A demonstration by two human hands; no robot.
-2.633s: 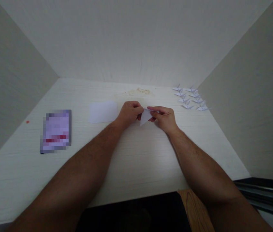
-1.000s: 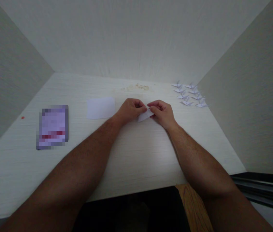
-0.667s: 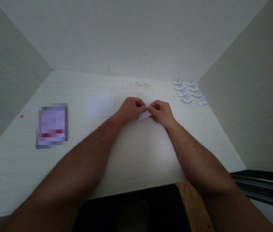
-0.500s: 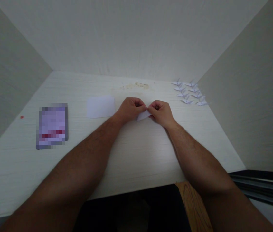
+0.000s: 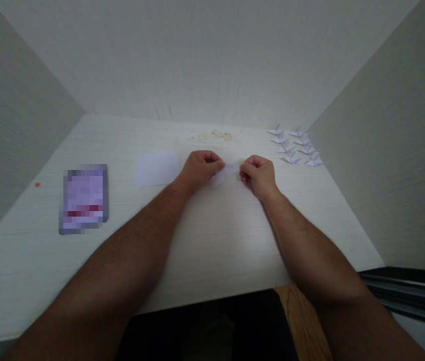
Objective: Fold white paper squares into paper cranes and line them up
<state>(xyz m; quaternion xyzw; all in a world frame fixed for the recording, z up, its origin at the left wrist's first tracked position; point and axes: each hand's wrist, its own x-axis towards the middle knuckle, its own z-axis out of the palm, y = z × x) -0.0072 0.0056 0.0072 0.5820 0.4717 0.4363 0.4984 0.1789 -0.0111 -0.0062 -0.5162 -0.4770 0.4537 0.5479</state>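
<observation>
Between my hands, above the middle of the table, is a small white piece of folded paper (image 5: 226, 173). My left hand (image 5: 204, 168) pinches its left part between thumb and fingers. At its right tip, my right hand (image 5: 258, 174) has thumb and forefinger pressed together on the paper. The paper is slightly blurred, and its exact folds cannot be made out. Left of my left hand lies a flat stack or sheet of white paper (image 5: 158, 168). Several folded white paper cranes (image 5: 291, 160) stand in two rows at the back right.
A blurred-out purple packet or booklet (image 5: 84, 198) lies on the left of the white table (image 5: 220, 255). A small red spot (image 5: 37, 185) is near the left edge. Brownish marks (image 5: 218, 135) show near the back wall. Walls enclose the back and both sides.
My right hand has moved right, away from my left, and more of the paper shows between them. The left hand has stayed nearly in place.
</observation>
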